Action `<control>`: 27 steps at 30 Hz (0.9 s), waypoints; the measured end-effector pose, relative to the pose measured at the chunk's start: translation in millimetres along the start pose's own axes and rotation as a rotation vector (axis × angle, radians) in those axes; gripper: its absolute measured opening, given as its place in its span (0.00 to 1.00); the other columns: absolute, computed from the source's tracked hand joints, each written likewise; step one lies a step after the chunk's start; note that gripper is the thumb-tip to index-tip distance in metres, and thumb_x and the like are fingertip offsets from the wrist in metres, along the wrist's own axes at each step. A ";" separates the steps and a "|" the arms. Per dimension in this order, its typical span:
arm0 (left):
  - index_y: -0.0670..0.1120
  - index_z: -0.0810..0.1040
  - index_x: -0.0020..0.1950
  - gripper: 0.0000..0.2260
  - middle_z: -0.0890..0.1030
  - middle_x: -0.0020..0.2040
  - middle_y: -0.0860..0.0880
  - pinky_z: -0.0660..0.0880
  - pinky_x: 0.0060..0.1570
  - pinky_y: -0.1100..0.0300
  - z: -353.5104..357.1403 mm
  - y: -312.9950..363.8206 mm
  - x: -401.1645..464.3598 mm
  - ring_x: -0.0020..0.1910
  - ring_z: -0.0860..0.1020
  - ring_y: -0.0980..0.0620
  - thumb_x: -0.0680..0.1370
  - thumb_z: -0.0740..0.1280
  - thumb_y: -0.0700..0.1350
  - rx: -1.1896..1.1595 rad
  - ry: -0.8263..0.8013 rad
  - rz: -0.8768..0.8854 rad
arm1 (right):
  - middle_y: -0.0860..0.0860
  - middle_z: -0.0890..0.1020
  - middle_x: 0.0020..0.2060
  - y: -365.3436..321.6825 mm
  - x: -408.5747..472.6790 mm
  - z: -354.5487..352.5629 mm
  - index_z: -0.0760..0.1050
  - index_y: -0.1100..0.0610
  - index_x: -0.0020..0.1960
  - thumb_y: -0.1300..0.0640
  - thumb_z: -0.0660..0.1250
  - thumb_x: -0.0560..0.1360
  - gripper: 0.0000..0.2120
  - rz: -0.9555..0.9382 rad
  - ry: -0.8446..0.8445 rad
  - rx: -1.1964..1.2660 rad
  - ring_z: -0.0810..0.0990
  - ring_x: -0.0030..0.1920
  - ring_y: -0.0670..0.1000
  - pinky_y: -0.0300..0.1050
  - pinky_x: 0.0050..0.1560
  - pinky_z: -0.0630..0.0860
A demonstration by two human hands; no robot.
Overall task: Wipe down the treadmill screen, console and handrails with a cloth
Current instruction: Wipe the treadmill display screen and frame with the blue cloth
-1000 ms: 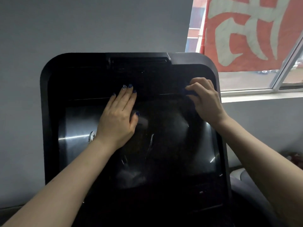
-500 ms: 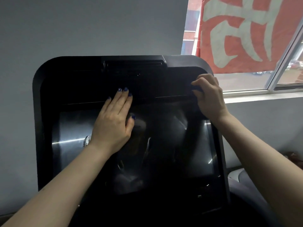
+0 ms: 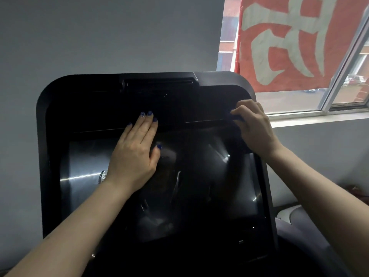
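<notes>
The treadmill's black console (image 3: 79, 92) fills the middle of the head view, and its glossy dark screen (image 3: 199, 186) reflects light streaks. My left hand (image 3: 135, 154) lies flat on the upper left part of the screen, fingers together and pointing up, holding nothing. My right hand (image 3: 255, 128) is curled at the screen's upper right corner, by the console's right edge. It pinches a dark cloth (image 3: 238, 119) against the surface. The cloth is nearly the same colour as the console and mostly hidden under the fingers. No handrails are in view.
A grey wall (image 3: 99, 37) stands behind the console. To the right is a window (image 3: 299, 100) with a red and white banner (image 3: 299, 43) outside and a pale sill (image 3: 319, 118). A grey treadmill part (image 3: 295, 216) shows at lower right.
My right hand with the cloth has slid to the right along the top of the screen, reaching the console's right edge. My left hand has stayed flat in place.
</notes>
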State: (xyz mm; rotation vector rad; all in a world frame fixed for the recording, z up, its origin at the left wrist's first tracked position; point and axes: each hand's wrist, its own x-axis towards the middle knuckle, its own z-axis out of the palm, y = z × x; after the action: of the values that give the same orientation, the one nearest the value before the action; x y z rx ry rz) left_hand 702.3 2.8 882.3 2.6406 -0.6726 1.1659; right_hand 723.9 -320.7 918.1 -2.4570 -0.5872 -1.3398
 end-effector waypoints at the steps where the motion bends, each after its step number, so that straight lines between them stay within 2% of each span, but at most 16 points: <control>1: 0.40 0.66 0.76 0.27 0.64 0.78 0.43 0.54 0.76 0.51 0.2 0.0 0.0 0.78 0.60 0.47 0.79 0.56 0.49 0.000 0.000 0.002 | 0.59 0.78 0.51 1.9 -1.8 -3.0 0.78 0.65 0.50 0.72 0.68 0.72 0.07 -0.005 -0.006 -0.013 0.74 0.50 0.60 0.38 0.52 0.66; 6: 0.40 0.66 0.76 0.27 0.64 0.78 0.43 0.55 0.76 0.51 -0.7 -1.5 0.0 0.78 0.60 0.47 0.79 0.55 0.49 0.004 -0.011 0.008 | 0.60 0.78 0.51 -8.7 -17.1 6.0 0.78 0.66 0.50 0.71 0.67 0.73 0.07 0.101 0.086 -0.018 0.74 0.50 0.60 0.38 0.52 0.66; 10: 0.40 0.65 0.77 0.27 0.63 0.78 0.44 0.54 0.76 0.52 0.7 -1.5 -0.5 0.78 0.59 0.48 0.79 0.55 0.49 0.003 -0.015 0.008 | 0.60 0.78 0.51 -14.1 -43.5 4.5 0.79 0.66 0.50 0.73 0.67 0.72 0.08 0.114 0.112 -0.013 0.74 0.50 0.59 0.37 0.53 0.66; 15: 0.41 0.64 0.77 0.28 0.61 0.79 0.45 0.52 0.76 0.53 -8.5 -5.0 0.5 0.79 0.57 0.50 0.80 0.54 0.51 0.001 -0.061 0.042 | 0.60 0.78 0.53 -18.8 -58.7 4.9 0.78 0.66 0.51 0.69 0.66 0.73 0.07 0.146 0.093 -0.020 0.75 0.51 0.60 0.43 0.53 0.70; 18: 0.42 0.62 0.78 0.28 0.59 0.80 0.45 0.52 0.77 0.51 -23.9 -19.2 -3.8 0.79 0.55 0.50 0.80 0.54 0.51 0.023 -0.059 0.088 | 0.60 0.77 0.54 -20.6 -57.4 6.2 0.77 0.66 0.52 0.67 0.65 0.74 0.08 0.160 0.099 -0.008 0.74 0.53 0.60 0.45 0.54 0.71; 22: 0.40 0.62 0.78 0.28 0.60 0.79 0.44 0.54 0.76 0.48 -42.6 -54.7 -27.9 0.79 0.57 0.47 0.80 0.53 0.51 0.055 -0.085 0.050 | 0.61 0.77 0.57 -22.9 -60.4 8.9 0.77 0.67 0.54 0.62 0.68 0.75 0.10 0.164 0.116 0.019 0.74 0.56 0.59 0.39 0.59 0.67; 27: 0.40 0.62 0.77 0.28 0.60 0.79 0.44 0.49 0.77 0.52 -42.6 -80.0 -46.2 0.79 0.56 0.48 0.80 0.52 0.51 0.046 -0.128 -0.011 | 0.61 0.79 0.54 -26.6 -46.7 16.6 0.77 0.67 0.50 0.68 0.68 0.72 0.07 0.208 0.187 0.023 0.75 0.53 0.61 0.36 0.57 0.66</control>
State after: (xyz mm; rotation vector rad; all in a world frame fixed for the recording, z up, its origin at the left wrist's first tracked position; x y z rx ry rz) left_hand 684.8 102.9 878.7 2.7724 -0.6599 1.0278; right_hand 700.7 -300.3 871.2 -2.2687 -0.2920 -1.4460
